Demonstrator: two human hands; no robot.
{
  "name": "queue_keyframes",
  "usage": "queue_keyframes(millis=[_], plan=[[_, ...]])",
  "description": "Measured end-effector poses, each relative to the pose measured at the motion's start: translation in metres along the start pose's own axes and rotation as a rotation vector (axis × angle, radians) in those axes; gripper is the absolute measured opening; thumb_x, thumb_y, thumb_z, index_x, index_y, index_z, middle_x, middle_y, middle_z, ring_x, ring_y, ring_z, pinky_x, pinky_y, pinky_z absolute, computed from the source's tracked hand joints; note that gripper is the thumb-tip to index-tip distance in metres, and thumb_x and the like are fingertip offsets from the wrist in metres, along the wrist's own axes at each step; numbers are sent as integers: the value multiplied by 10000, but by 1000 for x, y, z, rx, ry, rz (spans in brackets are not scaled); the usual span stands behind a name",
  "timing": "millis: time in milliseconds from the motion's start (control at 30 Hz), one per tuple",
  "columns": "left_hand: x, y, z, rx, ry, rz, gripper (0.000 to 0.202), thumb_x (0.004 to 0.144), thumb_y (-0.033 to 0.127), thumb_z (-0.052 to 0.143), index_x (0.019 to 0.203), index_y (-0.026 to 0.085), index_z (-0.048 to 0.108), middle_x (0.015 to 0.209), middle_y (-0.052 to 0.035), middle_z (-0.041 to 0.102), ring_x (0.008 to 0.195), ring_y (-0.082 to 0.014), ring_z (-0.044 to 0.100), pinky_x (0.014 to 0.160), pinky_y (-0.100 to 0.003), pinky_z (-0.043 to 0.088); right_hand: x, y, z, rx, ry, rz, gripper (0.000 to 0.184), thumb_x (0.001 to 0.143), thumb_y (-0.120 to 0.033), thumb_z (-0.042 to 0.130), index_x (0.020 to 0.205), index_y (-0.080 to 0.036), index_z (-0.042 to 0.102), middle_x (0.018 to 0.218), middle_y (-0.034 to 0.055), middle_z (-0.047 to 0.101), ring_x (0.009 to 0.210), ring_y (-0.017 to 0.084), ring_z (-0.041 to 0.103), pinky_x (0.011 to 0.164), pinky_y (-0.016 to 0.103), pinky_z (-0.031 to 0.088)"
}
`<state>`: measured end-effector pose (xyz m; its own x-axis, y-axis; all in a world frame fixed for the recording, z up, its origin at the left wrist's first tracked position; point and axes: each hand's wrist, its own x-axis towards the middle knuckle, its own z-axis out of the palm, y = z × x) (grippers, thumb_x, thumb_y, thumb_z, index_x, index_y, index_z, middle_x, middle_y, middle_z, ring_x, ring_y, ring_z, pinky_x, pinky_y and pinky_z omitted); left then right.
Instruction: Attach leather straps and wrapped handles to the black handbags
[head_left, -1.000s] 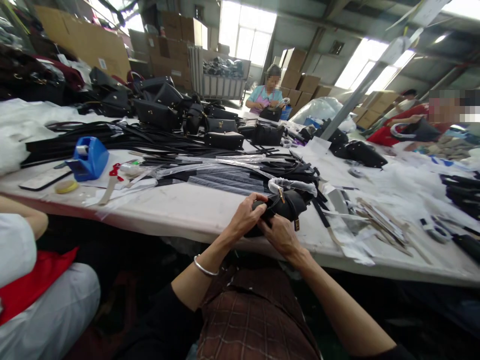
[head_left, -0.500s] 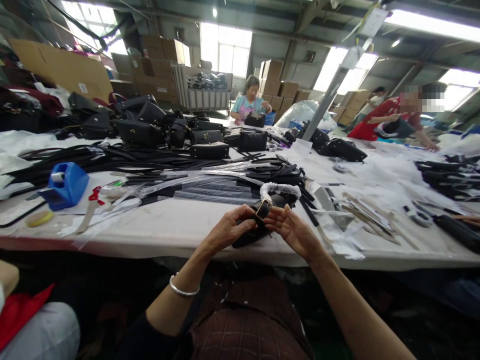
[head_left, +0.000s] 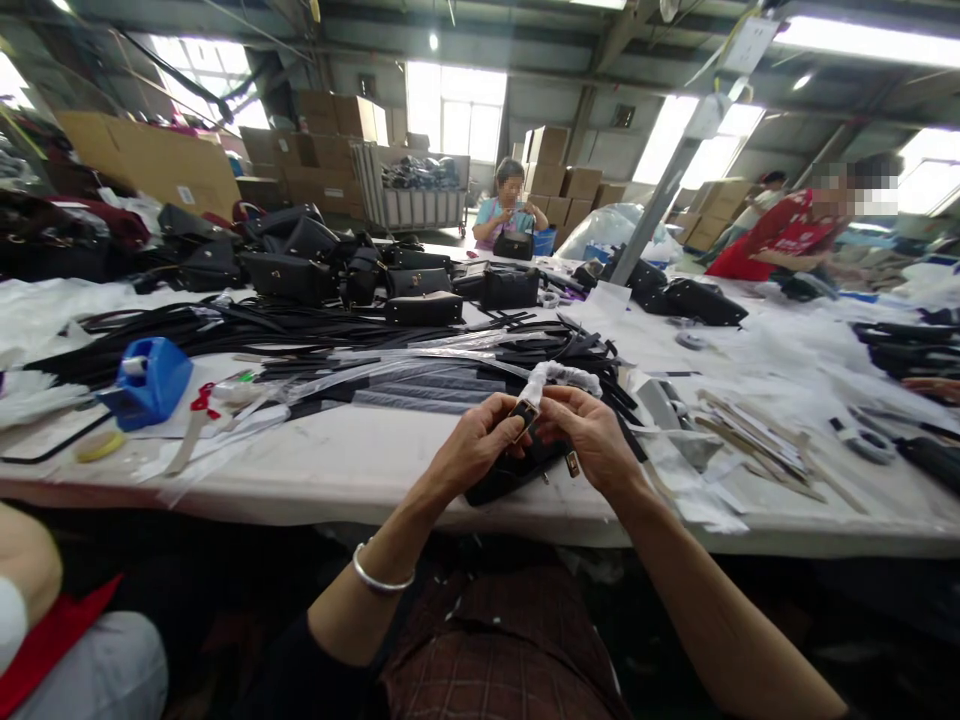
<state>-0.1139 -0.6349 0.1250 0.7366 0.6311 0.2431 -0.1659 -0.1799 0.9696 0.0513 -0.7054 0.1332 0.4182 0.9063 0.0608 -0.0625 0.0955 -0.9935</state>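
Observation:
A black handbag [head_left: 499, 485] lies near the table's front edge, below both my hands. Its handle [head_left: 559, 374] is wrapped in white material and arches up behind my fingers. My left hand [head_left: 480, 440] pinches a black strap with a gold buckle [head_left: 527, 412], thumb on top. From the other side my right hand [head_left: 592, 435] closes its fingers at the same strap, just under the wrapped handle. A small gold clasp [head_left: 573, 464] hangs beneath the right palm. My fingers hide part of the strap and most of the bag.
Black straps [head_left: 420, 385] lie in a pile behind the bag. A blue tape dispenser [head_left: 150, 382] and a yellow tape roll [head_left: 100, 446] sit at left. Paper strips [head_left: 757, 440] lie at right. Black bags [head_left: 424, 308] and co-workers are across the table.
My right hand has gone from spread fingers beside the buckle to fingers closed at the strap. The gold clasp has come into sight below it. The view has shifted slightly.

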Motion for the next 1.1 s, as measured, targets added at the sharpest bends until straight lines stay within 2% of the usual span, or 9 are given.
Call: queue_keyframes(millis=[133, 300, 433, 667, 933, 1100], plan=[[3, -3, 0, 17, 85, 4, 279, 900, 423, 538, 1001, 167, 586, 789, -11, 635, 643, -111, 582, 648, -240, 479, -9, -4, -4, -398, 159, -218, 368, 737, -481, 726, 897, -151, 694, 770, 66, 715, 649, 183, 663, 625, 303, 544], [-1, 1, 3, 152, 86, 10, 254, 913, 404, 514, 1032, 194, 595, 785, 9, 627, 631, -115, 580, 613, -230, 466, -19, -17, 4, -776, 136, -465, 289, 815, -387, 645, 1011, -190, 723, 877, 65, 750, 754, 197, 696, 735, 308, 551], [-4, 2, 7, 315, 119, 28, 189, 914, 314, 504, 1047, 218, 597, 786, 25, 637, 632, -116, 588, 632, -226, 456, -16, -23, 8, -909, 66, -529, 218, 839, -307, 596, 961, -203, 744, 905, 50, 757, 769, 184, 700, 741, 273, 534], [-6, -7, 8, 470, 145, 67, 193, 922, 268, 493, 1090, 242, 586, 879, 5, 683, 745, -146, 629, 707, -240, 449, -13, -25, 8, -959, 23, -506, 199, 860, -278, 567, 885, -207, 752, 778, 22, 749, 652, 153, 671, 624, 228, 480], [-7, -10, 9, 558, 203, 97, 190, 916, 225, 504, 1098, 234, 558, 984, -17, 700, 856, -173, 653, 744, -256, 451, -9, -16, 4, -1202, 29, -669, 170, 870, -210, 535, 787, -190, 683, 727, 23, 703, 635, 141, 633, 611, 240, 387], [-7, -13, 16, 625, 257, 123, 178, 920, 206, 495, 1094, 223, 531, 1009, -29, 693, 910, -195, 661, 796, -285, 466, -15, -3, 7, -1263, 51, -797, 209, 880, -177, 499, 713, -169, 624, 669, 21, 638, 599, 130, 592, 602, 254, 355]])
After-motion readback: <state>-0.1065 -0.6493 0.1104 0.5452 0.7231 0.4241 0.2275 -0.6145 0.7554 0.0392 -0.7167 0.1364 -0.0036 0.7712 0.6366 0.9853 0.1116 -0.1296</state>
